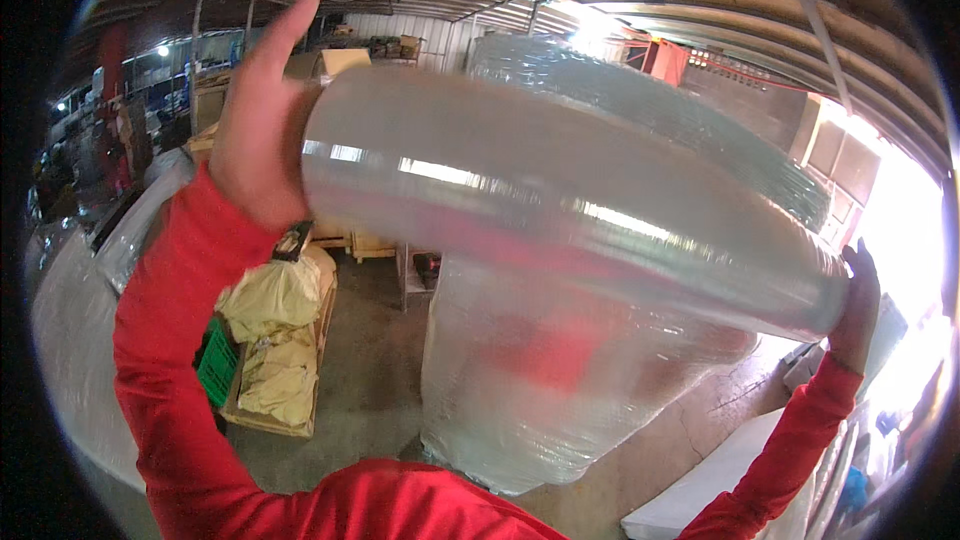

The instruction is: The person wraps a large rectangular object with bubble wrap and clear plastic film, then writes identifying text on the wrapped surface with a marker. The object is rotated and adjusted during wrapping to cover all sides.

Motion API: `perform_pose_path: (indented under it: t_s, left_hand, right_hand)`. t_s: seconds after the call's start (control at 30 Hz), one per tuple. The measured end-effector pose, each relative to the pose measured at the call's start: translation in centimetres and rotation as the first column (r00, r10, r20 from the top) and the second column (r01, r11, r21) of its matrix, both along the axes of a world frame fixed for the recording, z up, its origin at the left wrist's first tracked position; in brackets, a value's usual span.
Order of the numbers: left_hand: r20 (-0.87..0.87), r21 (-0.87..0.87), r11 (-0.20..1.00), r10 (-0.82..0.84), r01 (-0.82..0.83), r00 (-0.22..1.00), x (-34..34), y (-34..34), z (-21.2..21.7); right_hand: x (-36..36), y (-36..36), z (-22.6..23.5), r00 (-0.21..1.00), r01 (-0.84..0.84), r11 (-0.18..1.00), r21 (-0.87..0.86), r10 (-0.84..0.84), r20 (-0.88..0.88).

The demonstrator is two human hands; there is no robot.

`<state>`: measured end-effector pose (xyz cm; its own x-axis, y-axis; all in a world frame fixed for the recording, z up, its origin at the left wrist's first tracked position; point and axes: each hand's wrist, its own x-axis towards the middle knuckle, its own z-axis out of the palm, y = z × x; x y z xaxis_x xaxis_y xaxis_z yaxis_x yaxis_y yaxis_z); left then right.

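- Large, thick cylindrical roll of clear, shiny plastic film [560, 190]: held aloft between both hands, in front of a tall, bulky load in clear film [520, 430].
- Left hand [258, 130]: against the roll's left end, thumb raised clear; finger closure hidden, cannot tell.
- Right hand [858, 305]: at its right end; grip cannot be told.
- Progress: load's visible sides already covered; remaining layers cannot be judged.

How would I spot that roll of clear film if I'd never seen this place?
Find the big film-wrapped bundle standing mid-floor. In front of it, the roll of clear film spans from the person's left hand to the right hand. Unlike the bundle's wrinkled surface, it is a smooth, shiny cylinder.
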<state>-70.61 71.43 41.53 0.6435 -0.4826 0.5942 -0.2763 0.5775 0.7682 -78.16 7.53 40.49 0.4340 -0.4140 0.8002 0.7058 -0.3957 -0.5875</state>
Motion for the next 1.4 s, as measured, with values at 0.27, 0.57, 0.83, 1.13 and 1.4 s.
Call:
perform_pose_path:
  t_s: [0.27, 0.57, 0.83, 1.13, 1.4]
  left_hand:
    - [0.023, 0.106, 0.951, -0.296, 0.292, 0.955, 15.0, -1.3, 7.2]
    - [0.729, -0.199, 0.718, 0.563, -0.667, 0.389, 16.3, 1.2, 2.2]
    - [0.021, -0.007, 0.96, -0.279, 0.279, 0.96, 20.9, -0.2, 10.7]
    - [0.043, 0.057, 0.998, -0.016, 0.014, 0.999, 26.2, -3.7, 15.8]
    - [0.513, -0.044, 0.712, 0.618, -0.701, 0.595, 34.3, -8.8, 13.9]
  right_hand:
    - [-2.6, 1.9, -0.6, 0.671, 0.715, 0.469, -0.518, -0.668, 0.321]
    - [-3.2, 5.5, 2.9, 0.868, 0.382, 0.924, -0.013, -0.354, 0.349]
    - [3.5, 3.5, 14.9, 0.999, 0.032, 0.991, -0.128, -0.03, 0.019]
    - [12.2, -2.4, 18.0, 0.968, 0.248, 0.921, -0.3, -0.225, 0.109]
    - [20.7, 4.1, 24.6, 0.099, 0.935, -0.075, -0.347, -0.883, 0.459]
